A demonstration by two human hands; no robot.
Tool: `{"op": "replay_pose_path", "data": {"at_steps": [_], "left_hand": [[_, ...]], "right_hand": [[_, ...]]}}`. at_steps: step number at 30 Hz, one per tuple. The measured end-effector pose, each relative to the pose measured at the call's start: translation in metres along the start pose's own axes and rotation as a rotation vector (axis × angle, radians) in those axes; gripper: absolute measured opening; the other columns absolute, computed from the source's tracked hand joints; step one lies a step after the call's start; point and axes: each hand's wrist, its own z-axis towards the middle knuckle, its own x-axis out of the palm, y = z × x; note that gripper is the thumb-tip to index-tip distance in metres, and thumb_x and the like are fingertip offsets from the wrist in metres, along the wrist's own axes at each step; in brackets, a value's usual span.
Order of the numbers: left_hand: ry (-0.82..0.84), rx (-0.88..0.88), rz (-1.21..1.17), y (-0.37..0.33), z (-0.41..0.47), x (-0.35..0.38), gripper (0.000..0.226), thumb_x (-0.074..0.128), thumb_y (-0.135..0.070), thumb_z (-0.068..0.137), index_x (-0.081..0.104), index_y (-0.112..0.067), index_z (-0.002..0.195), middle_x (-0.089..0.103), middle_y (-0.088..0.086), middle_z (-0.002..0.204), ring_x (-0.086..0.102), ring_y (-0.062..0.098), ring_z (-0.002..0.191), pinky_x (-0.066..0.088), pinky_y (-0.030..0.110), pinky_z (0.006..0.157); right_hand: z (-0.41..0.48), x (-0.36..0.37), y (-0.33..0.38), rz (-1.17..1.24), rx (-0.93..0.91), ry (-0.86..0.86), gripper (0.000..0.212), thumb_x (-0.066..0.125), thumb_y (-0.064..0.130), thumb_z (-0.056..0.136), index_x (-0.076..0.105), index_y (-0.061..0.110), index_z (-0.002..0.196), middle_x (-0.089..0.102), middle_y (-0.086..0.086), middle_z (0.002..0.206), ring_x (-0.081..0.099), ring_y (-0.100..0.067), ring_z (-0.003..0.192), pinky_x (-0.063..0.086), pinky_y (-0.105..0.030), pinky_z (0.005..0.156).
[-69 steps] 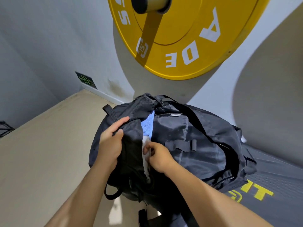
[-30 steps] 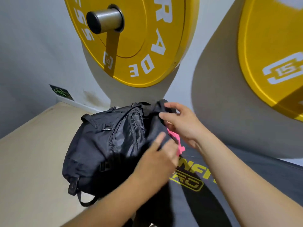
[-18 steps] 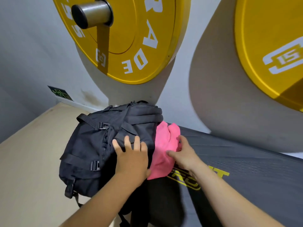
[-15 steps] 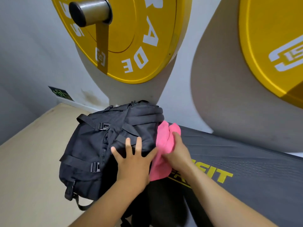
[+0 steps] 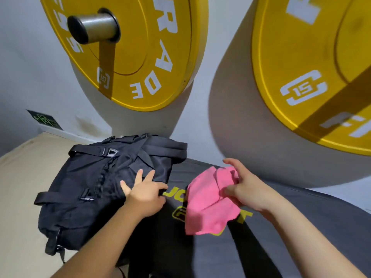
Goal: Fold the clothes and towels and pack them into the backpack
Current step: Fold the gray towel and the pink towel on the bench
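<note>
Backpack (image 5: 96,181) | left hand (image 5: 145,194) flat on it | right hand (image 5: 244,188) pinches pink towel (image 5: 208,203)

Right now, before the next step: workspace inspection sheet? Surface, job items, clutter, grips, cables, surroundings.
Surface: tan surface on the left, dark mat with yellow lettering on the right.
Job's things: black backpack lies where they meet, no opening visible; pink cloth crumpled, unfolded, held over the mat.
Clutter: nothing seen.
Grips: left hand flat on the backpack, fingers spread; right hand holds the pink cloth.
Cables: nothing seen.
Surroundings: yellow plate on a steel bar sleeve, second yellow plate to its right, both by the white wall; green sign low on the wall.
</note>
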Motion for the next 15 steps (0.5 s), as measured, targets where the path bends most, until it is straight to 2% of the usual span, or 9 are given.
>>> {"op": "replay_pose_path", "data": {"at_steps": [1,3,5,6,8,10,11,13,15], "left_hand": [[0.040,0.016,-0.020,-0.008,-0.006,-0.009,0.038,0.050,-0.041,0.090,0.049,-0.054,0.125,0.012,-0.011,0.159,-0.008,0.021,0.148,-0.007,0.071,0.106],[0.123,0.074,-0.017,-0.023,-0.026,-0.026,0.038,0.050,-0.052,0.088,0.051,-0.052,0.126,0.032,-0.018,0.151,0.013,0.017,0.147,-0.006,0.071,0.106],[0.219,0.214,-0.025,-0.038,-0.053,-0.042,0.047,0.050,-0.063,0.082,0.048,-0.053,0.128,0.044,-0.028,0.140,0.035,0.011,0.137,0.001,0.069,0.109],[0.253,0.322,-0.071,-0.046,-0.067,-0.050,0.054,0.050,-0.069,0.077,0.044,-0.056,0.129,0.045,-0.033,0.137,0.040,0.006,0.133,0.009,0.065,0.111],[0.231,0.545,-0.243,-0.067,-0.102,-0.066,0.073,0.056,-0.073,0.069,0.028,-0.058,0.134,0.040,-0.042,0.132,0.040,-0.003,0.127,0.026,0.046,0.112],[0.062,0.667,-0.356,-0.088,-0.134,-0.074,0.080,0.067,-0.061,0.070,0.017,-0.053,0.132,0.034,-0.044,0.119,0.034,-0.009,0.118,0.032,0.028,0.104],[-0.053,0.687,-0.376,-0.097,-0.147,-0.074,0.076,0.068,-0.055,0.072,0.019,-0.051,0.130,0.035,-0.040,0.114,0.034,-0.009,0.113,0.034,0.024,0.098],[-0.241,0.706,-0.479,-0.110,-0.166,-0.073,0.049,0.066,-0.042,0.081,0.036,-0.042,0.120,0.048,-0.030,0.110,0.046,-0.008,0.101,0.038,0.018,0.086],[-0.252,0.652,-0.685,-0.114,-0.179,-0.078,0.021,0.060,-0.019,0.089,0.059,-0.032,0.105,0.066,-0.018,0.096,0.059,-0.006,0.086,0.043,0.013,0.076]], "right_hand": [[-0.008,-0.005,0.003,-0.061,-0.016,-0.009,0.068,0.065,0.001,0.078,0.037,0.041,0.125,0.056,-0.005,0.085,0.049,-0.014,0.059,0.041,-0.023,0.057],[-0.025,-0.012,0.007,0.041,-0.023,-0.043,0.066,0.064,-0.001,0.079,0.043,0.038,0.128,0.058,-0.012,0.086,0.049,-0.020,0.057,0.044,-0.030,0.055],[-0.043,-0.018,0.012,0.343,0.001,-0.083,0.057,0.061,-0.007,0.083,0.053,0.029,0.126,0.055,-0.014,0.079,0.053,-0.025,0.058,0.047,-0.029,0.052],[-0.052,-0.020,0.015,0.504,0.023,-0.096,0.050,0.059,-0.009,0.086,0.057,0.025,0.123,0.056,-0.014,0.079,0.058,-0.026,0.058,0.050,-0.027,0.049],[-0.073,-0.023,0.023,0.755,0.056,-0.103,0.041,0.053,-0.012,0.089,0.061,0.017,0.117,0.067,-0.012,0.089,0.067,-0.024,0.063,0.057,-0.026,0.052],[-0.096,-0.025,0.030,0.966,0.051,-0.096,0.038,0.049,-0.014,0.089,0.060,0.008,0.117,0.071,-0.015,0.099,0.070,-0.020,0.068,0.059,-0.026,0.058],[-0.109,-0.026,0.034,1.055,0.041,-0.089,0.035,0.047,-0.014,0.090,0.060,0.003,0.116,0.071,-0.017,0.098,0.071,-0.019,0.068,0.059,-0.025,0.057],[-0.136,-0.028,0.042,1.169,0.031,-0.047,0.027,0.044,-0.012,0.091,0.063,-0.005,0.109,0.072,-0.021,0.091,0.072,-0.020,0.069,0.058,-0.024,0.057],[-0.163,-0.032,0.048,1.154,0.034,0.013,0.022,0.048,0.000,0.093,0.065,-0.006,0.106,0.072,-0.021,0.096,0.073,-0.022,0.074,0.060,-0.025,0.061]]}}
